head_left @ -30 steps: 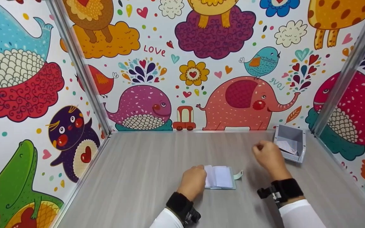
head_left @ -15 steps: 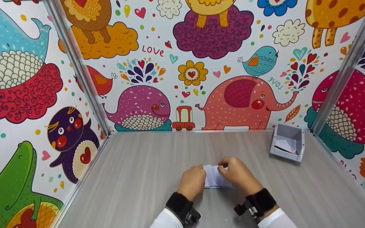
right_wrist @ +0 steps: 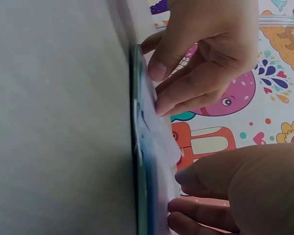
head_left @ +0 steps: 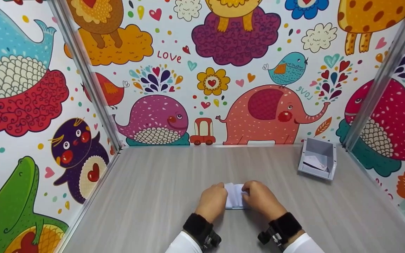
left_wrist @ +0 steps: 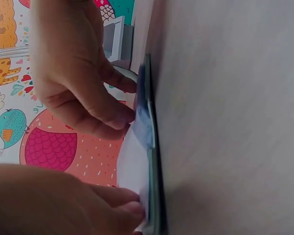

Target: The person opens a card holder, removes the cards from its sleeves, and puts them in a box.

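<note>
A small open card holder (head_left: pixel 236 196) with a pale green cover and clear whitish sleeve pages lies on the table between both hands. My left hand (head_left: pixel 212 202) grips its left edge, thumb on top of the pages, as the right wrist view shows. At its right side my right hand (head_left: pixel 263 199) pinches at the sleeve pages with curled fingers. In the left wrist view, the fingertips of the right hand (left_wrist: pixel 88 93) meet the raised page edge, near a bluish sleeve (left_wrist: pixel 143 117). I cannot tell whether a card is between these fingers.
A grey bin (head_left: pixel 304 154) stands at the back right, with whitish cards (head_left: pixel 315 162) in it. Printed panels with cartoon animals close off the back and both sides, joined by metal corner posts (head_left: pixel 86 73). Grey wood-grain table (head_left: pixel 146 196) surrounds the hands.
My right hand has come from beside the grey bin, leftward and nearer, onto the card holder's right pages. The left hand has stayed on the left edge.
</note>
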Demonstrator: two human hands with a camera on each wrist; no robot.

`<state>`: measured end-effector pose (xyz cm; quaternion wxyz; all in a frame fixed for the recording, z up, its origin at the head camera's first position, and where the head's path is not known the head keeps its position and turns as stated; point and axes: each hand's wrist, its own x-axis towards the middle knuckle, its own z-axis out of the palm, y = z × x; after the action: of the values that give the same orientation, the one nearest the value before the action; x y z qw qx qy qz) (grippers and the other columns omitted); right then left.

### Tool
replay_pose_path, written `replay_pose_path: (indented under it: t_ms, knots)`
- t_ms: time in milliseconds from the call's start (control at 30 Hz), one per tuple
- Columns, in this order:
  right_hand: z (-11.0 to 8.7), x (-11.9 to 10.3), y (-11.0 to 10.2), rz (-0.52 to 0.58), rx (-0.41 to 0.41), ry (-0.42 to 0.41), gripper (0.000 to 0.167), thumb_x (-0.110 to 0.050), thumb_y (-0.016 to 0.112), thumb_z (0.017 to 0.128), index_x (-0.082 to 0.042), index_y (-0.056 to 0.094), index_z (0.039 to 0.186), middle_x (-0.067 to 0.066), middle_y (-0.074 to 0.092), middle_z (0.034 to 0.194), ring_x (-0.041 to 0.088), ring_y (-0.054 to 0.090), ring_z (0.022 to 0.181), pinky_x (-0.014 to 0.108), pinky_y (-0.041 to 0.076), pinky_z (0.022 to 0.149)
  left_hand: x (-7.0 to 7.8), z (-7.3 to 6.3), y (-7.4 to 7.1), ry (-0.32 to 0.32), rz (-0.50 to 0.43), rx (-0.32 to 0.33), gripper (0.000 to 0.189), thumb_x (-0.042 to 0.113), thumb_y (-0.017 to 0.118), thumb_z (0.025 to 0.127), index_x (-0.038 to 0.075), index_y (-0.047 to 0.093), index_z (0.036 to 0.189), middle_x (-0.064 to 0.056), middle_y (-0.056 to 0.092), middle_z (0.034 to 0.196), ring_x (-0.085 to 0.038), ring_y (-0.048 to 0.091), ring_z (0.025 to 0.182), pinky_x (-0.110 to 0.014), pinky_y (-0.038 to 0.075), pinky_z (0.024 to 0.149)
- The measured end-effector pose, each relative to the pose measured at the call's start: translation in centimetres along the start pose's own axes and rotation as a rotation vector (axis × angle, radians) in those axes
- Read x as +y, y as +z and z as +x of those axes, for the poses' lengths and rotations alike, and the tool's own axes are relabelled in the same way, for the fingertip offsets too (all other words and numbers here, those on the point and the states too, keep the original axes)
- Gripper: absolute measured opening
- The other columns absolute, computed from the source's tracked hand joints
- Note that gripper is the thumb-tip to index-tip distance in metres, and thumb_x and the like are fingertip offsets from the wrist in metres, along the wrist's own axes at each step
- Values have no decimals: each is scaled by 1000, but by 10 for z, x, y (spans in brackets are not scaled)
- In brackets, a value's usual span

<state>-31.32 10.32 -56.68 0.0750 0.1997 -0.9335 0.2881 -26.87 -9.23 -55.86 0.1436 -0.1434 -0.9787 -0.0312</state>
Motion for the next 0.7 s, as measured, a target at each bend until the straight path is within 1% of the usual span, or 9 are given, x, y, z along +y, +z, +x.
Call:
replay_pose_path:
  t_ms: [67, 100, 233, 267, 467, 500, 533, 633, 700]
  knots:
    - [-1, 0, 0, -15, 18, -9, 6, -1, 84, 88, -4, 83, 93, 5, 80, 90, 20, 71, 83, 48, 63, 83, -1, 2, 4, -7, -14, -8, 13, -1, 79, 93, 8, 84, 100, -3, 74, 100, -25, 76, 87, -38, 64, 74]
    - [-1, 0, 1, -23, 26, -16, 7, 0, 85, 88, -4, 82, 92, 6, 80, 90, 21, 71, 82, 48, 63, 82, -4, 4, 15, -2, -11, 7, 16, -2, 80, 91, 8, 85, 102, -3, 75, 100, -25, 76, 87, -40, 64, 73]
    - [-2, 1, 1, -42, 49, -33, 8, 1, 86, 85, -4, 81, 89, 6, 79, 87, 21, 70, 80, 47, 62, 79, -8, 7, 29, -2, -15, -1, 22, -3, 77, 93, 8, 86, 110, -3, 78, 106, -25, 77, 89, -41, 66, 76]
    - [-2, 2, 1, -44, 49, -35, 9, 2, 86, 85, -4, 81, 88, 7, 79, 87, 21, 70, 80, 47, 62, 79, -11, 8, 38, 8, -12, 27, 23, -5, 76, 92, 8, 86, 108, -3, 78, 104, -24, 77, 88, -42, 65, 74]
    - [-2, 2, -2, -28, 2, 33, 13, 3, 87, 83, -3, 81, 93, 6, 77, 87, 19, 66, 80, 47, 62, 81, -7, 3, 20, 8, -27, 90, 17, -6, 73, 92, 8, 83, 93, -4, 78, 88, -24, 76, 78, -41, 63, 67]
    - [-2, 2, -3, -22, -11, 54, 13, 3, 88, 84, -3, 81, 94, 5, 76, 88, 19, 65, 80, 47, 62, 82, -5, 1, 11, 0, -39, 74, 17, -6, 73, 93, 8, 82, 91, -5, 79, 87, -24, 77, 78, -40, 64, 67]
    - [-1, 2, -3, -17, -25, 75, 14, 3, 88, 85, -3, 82, 96, 5, 76, 89, 19, 65, 81, 47, 62, 83, -5, 1, 11, -1, -46, 71, 17, -6, 72, 93, 8, 82, 91, -5, 79, 86, -24, 77, 77, -39, 63, 67]
    - [-1, 4, -4, -2, -54, 113, 16, 2, 90, 87, -3, 82, 100, 5, 76, 91, 20, 65, 83, 48, 63, 86, -8, 2, 16, 10, -65, 64, 17, -5, 73, 94, 9, 80, 90, -5, 78, 84, -23, 75, 74, -38, 62, 66]
    - [-1, 6, -3, 7, -56, 108, 17, 2, 90, 86, -3, 81, 100, 5, 76, 91, 20, 65, 83, 49, 63, 86, -15, 6, 35, 40, -67, 95, 17, -5, 73, 91, 10, 80, 90, -3, 77, 83, -22, 73, 72, -40, 60, 65]
